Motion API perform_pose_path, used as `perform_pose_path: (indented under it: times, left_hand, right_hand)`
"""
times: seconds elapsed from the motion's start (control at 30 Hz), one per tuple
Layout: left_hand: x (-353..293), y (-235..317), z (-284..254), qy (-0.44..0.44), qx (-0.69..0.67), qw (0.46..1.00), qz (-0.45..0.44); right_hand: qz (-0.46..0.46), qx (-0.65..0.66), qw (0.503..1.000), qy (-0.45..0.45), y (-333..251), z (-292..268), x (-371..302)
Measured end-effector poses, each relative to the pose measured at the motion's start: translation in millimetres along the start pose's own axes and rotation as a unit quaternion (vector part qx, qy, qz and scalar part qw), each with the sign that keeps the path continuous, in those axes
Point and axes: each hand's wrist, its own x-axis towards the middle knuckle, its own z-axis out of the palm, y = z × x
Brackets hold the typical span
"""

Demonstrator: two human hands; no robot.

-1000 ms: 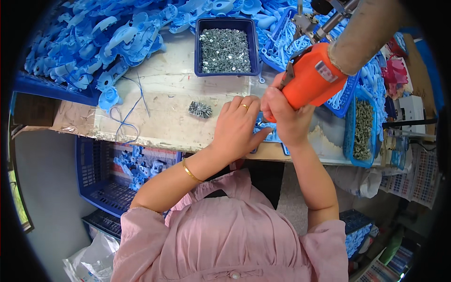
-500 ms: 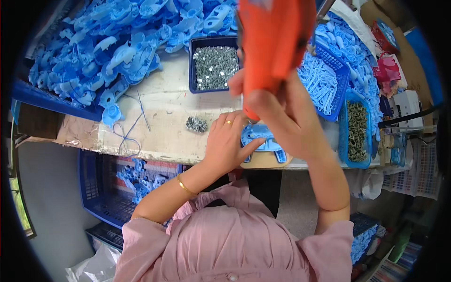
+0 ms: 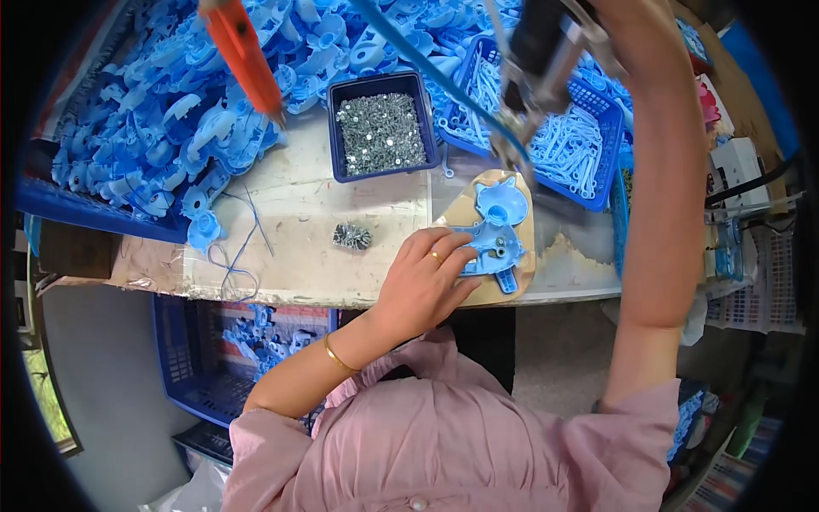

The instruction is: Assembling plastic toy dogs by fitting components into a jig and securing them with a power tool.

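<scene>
Lying spread, the left hand (image 3: pixel 426 271) half-covered a blue part (image 3: pixel 495 243), completion unclear; right hand (image 3: pixel 627 15) was unreadable; loose pieces (image 3: pixel 183 141) remained far left.

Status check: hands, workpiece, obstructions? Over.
Left hand on blue plastic part, atop tan board. Right arm stretched toward upper edge, hand unclear. Blurred black-and-metal fixture partly hiding blue basket.
</scene>
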Motion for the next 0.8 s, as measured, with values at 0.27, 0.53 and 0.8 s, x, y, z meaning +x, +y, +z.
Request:
perform_pose_path:
  times: [0.27, 0.53, 0.8]
  left_hand:
    - [4.7, -3.3, 16.2, -0.033, 0.029, 0.998, 0.039]
    - [10.3, -1.0, 24.7, -0.044, 0.044, 0.997, 0.052]
    - [12.6, 0.2, 26.9, -0.027, 0.057, 0.996, 0.058]
  right_hand:
    - [0.1, 0.267, 0.953, 0.107, 10.2, 14.9, -67.9]
    - [0.136, 0.244, 0.95, 0.141, 12.1, 18.0, -93.8]
    - [0.072, 0.112, 0.984, 0.117, 28.5, 13.5, -116.0]
